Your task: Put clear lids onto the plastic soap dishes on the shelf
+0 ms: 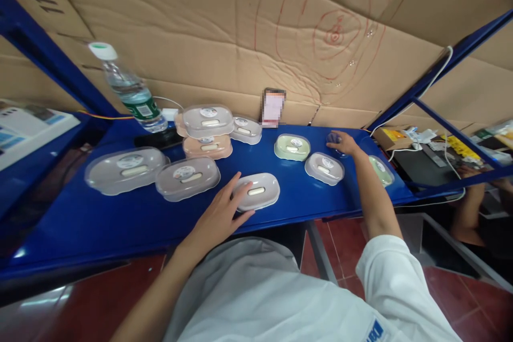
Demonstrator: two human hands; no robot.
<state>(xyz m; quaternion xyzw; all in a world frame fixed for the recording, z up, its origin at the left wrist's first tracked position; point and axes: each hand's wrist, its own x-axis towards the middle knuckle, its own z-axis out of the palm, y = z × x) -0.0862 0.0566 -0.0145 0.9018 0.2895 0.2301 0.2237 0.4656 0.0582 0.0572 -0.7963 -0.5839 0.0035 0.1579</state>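
Observation:
My left hand (224, 207) rests with spread fingers at the left edge of a white oval box (262, 197), which has a pale bar on top and no clear cover showing. At the back right, my right hand (343, 143) touches a small round clear item (333, 139), its fingers bent over it; whether it is gripped is hard to tell. Near that hand are a green covered box (292, 147) and a grey covered box (324, 168). Another green box (380, 171) lies partly behind my right forearm.
Covered boxes stand on the left, grey ones (187, 177) and a pink one (207, 147), some stacked. A water bottle (140, 104) leans behind them. A phone (273, 108) stands against the cardboard (180, 26). Another person's arm (468, 208) is at far right.

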